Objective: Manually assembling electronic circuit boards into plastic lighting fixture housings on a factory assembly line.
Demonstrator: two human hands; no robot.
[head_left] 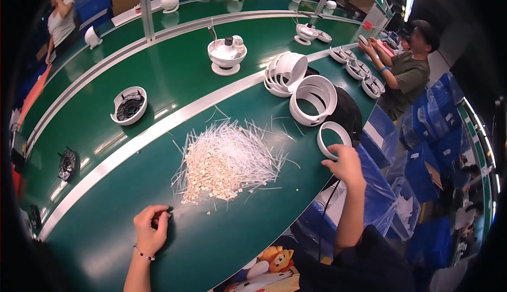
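Note:
My right hand (346, 166) grips the lower rim of a white plastic ring (335, 135), thumb and fingers closed on it, at the right edge of the green table. Down at the left, my left hand (151, 229) is closed in a pinch just above the table. A tiny dark bit shows at its fingertips, too small to name. Between my hands lies a heap of thin white strips (248, 152) mixed with small cream-coloured pieces (208, 173). Beyond the ring, a wider white round housing (312, 100) lies on its side, next to several nested white shells (285, 73).
Past a pale rail (158, 128) runs a green conveyor with a white bowl-shaped part (129, 113), a black round part (67, 163) and a white assembly on a stand (227, 57). A co-worker (414, 65) sits at the right. Blue plastic-lined bins (377, 178) stand beside me.

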